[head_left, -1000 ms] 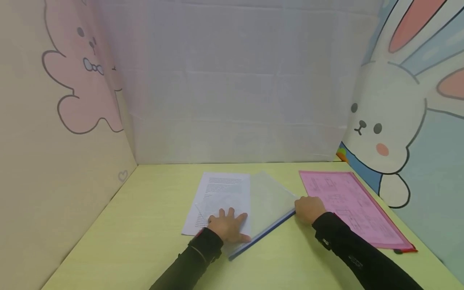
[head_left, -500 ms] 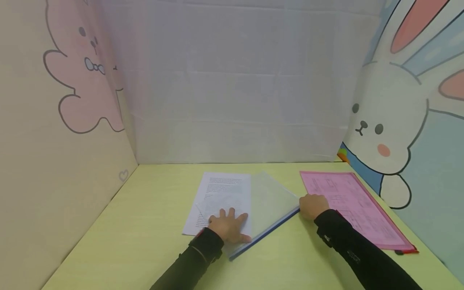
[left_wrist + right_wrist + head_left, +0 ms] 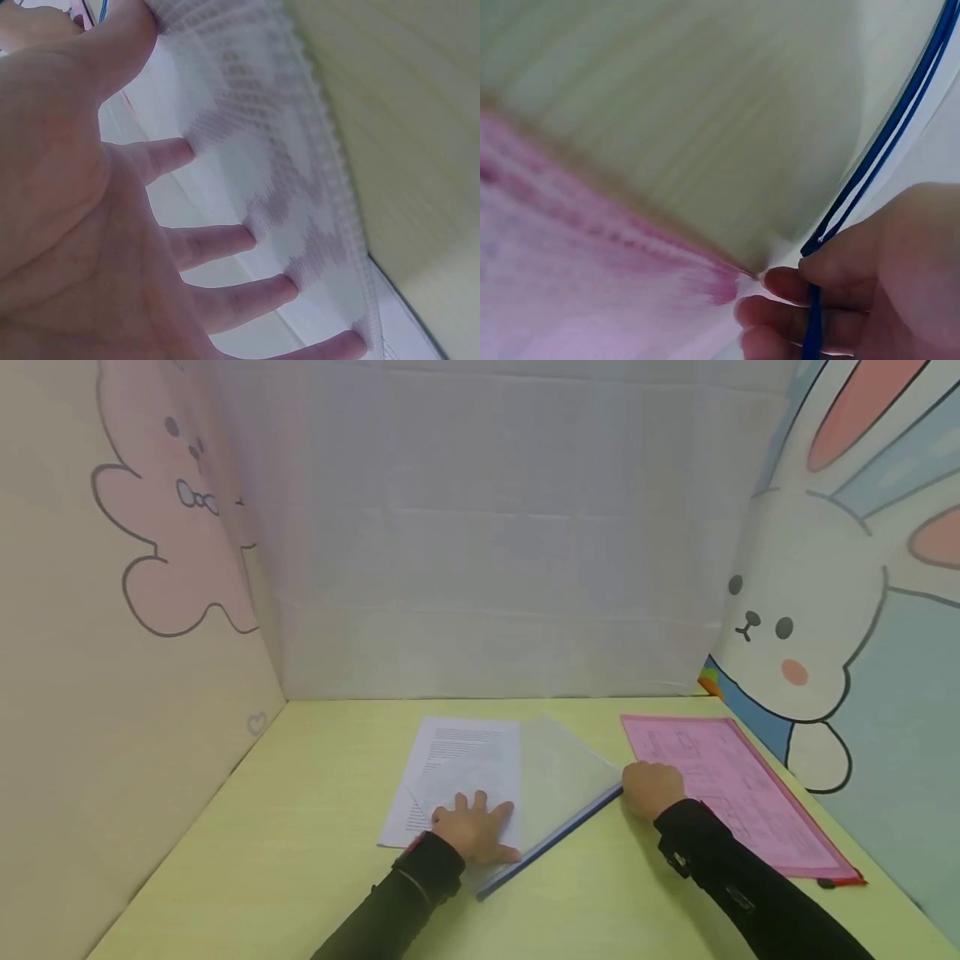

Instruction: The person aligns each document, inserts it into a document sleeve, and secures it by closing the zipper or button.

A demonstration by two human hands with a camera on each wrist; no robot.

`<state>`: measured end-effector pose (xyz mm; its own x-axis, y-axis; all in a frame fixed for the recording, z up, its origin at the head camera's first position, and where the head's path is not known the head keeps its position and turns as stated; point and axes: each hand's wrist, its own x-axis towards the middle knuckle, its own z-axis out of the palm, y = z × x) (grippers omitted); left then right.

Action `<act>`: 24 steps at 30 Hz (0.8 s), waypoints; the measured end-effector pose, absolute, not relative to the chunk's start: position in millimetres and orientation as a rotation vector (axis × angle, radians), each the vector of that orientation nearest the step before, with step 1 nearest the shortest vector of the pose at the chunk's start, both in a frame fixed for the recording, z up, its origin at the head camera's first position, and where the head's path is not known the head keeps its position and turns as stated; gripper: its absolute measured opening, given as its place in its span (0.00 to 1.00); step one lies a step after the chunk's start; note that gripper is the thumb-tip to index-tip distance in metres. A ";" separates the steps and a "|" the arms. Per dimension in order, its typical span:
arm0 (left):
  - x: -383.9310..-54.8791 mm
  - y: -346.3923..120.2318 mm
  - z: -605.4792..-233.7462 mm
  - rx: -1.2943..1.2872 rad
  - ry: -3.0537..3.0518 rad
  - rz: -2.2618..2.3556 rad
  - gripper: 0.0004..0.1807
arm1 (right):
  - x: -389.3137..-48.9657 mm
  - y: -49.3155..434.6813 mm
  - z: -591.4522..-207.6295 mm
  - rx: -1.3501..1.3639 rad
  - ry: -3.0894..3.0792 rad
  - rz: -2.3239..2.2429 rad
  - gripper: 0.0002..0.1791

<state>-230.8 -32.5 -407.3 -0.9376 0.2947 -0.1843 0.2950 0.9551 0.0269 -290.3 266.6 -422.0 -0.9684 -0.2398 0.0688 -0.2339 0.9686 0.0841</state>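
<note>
A translucent zip document bag (image 3: 558, 768) lies slantwise on the table, its blue zipper edge (image 3: 551, 842) toward me. It overlaps a printed sheet of paper (image 3: 450, 739). My left hand (image 3: 472, 831) rests on the bag with fingers spread; in the left wrist view its fingertips press the mesh-patterned surface (image 3: 225, 172). At the zipper's far right end is my right hand (image 3: 652, 789). The right wrist view shows its curled fingers holding the blue pull tab (image 3: 812, 326), with two blue zipper strips (image 3: 877, 154) parting beyond the thumb.
A pink zip bag (image 3: 727, 789) with dark printed drawings inside lies at the right side of the table (image 3: 247, 843), close beyond my right hand. Walls with cartoon animals stand left and right, and a white cloth (image 3: 487, 543) hangs behind.
My right hand has shifted slightly to the right at the zipper's end. The left hand stays on the bag over the paper.
</note>
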 end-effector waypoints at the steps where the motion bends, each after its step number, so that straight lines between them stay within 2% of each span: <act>1: -230.5 -32.9 -406.6 0.441 2.922 -0.004 0.44 | -289.8 266.2 -422.1 0.369 -3.017 -0.131 0.11; 8: -229.0 -34.4 -404.6 0.462 2.926 -0.004 0.44 | -291.1 261.7 -426.9 0.277 -2.884 -0.235 0.09; 14: -233.2 -34.5 -409.7 0.452 2.924 -0.021 0.44 | -294.7 237.8 -424.7 0.267 -2.843 -0.087 0.09; 19: -236.5 -33.5 -414.1 0.444 2.913 -0.040 0.44 | -284.7 201.3 -420.3 0.265 -2.992 0.214 0.17; 24: -233.4 -32.9 -409.1 0.433 2.913 -0.047 0.45 | -269.4 170.5 -421.9 0.347 -3.065 0.296 0.27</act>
<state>-233.4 -32.9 -409.1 -0.9381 0.2846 -0.1974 0.2908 0.9568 -0.0026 -269.4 170.5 -421.9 -0.9741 -0.2171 0.0634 -0.2252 0.9568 -0.1841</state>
